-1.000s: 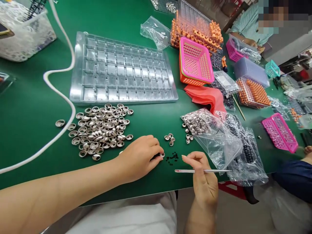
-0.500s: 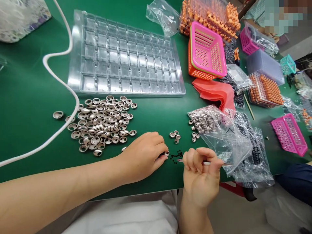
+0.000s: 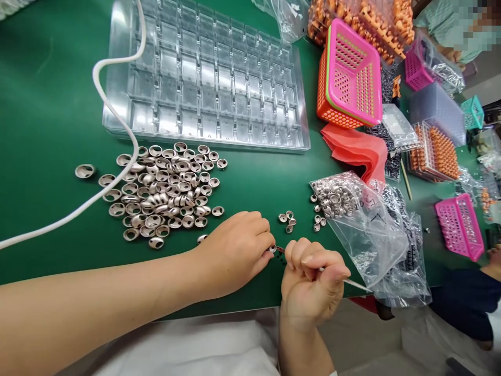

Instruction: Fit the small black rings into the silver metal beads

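My left hand rests on the green table, thumb and fingertips pinched on a small silver metal ring. In my right hand, closed with the palm turned up, is a thin pale stick-like tool. Its reddish tip reaches the ring in my left fingers; whether it goes inside I cannot tell. Tiny black bits lie on the table between the hands, partly hidden by the right one. Left of my left hand spreads a pile of silver rings with holes. Several smaller metal pieces sit just beyond the fingertips.
A clear compartment tray lies behind the pile, and a white cable crosses its left side. To the right are a plastic bag of metal pieces, red cloth, stacked baskets and orange parts. Another person's dark sleeve shows lower right.
My right hand has moved left, bringing the tool's tip from above the black bits to the ring. My left hand keeps its pinch. The whole view has shifted slightly.
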The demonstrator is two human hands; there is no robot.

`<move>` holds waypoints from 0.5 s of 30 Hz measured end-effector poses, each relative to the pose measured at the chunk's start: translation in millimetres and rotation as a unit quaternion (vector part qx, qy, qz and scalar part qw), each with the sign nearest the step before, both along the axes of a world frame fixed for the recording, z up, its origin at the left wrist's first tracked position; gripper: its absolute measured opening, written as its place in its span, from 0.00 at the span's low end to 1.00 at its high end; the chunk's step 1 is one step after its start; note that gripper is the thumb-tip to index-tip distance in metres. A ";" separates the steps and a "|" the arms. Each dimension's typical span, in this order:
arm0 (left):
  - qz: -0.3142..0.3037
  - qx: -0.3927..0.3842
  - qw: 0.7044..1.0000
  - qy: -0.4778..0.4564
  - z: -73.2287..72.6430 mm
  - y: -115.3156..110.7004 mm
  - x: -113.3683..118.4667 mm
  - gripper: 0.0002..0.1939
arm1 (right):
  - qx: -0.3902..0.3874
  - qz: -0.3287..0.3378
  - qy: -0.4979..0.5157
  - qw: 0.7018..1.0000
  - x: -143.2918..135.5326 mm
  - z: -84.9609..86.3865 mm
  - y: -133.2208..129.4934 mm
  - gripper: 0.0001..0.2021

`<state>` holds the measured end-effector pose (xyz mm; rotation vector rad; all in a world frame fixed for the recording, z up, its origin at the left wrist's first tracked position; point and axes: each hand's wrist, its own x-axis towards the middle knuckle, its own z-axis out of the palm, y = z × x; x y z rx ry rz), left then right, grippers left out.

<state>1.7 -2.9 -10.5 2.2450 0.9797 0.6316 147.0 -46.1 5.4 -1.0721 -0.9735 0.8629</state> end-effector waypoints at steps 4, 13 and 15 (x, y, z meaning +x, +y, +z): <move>0.000 0.000 1.000 -0.003 -0.6 0.0 0.8 0.03 | -0.017 -0.001 -0.014 1.000 -1.8 0.2 -0.2 0.20; -0.002 -0.005 1.000 -0.002 0.5 0.2 0.1 0.03 | -0.021 -0.001 -0.016 1.000 -3.5 0.1 1.0 0.20; -0.004 -0.007 1.000 0.002 0.5 0.4 0.2 0.04 | -0.024 -0.003 -0.019 1.000 -3.4 0.1 0.9 0.20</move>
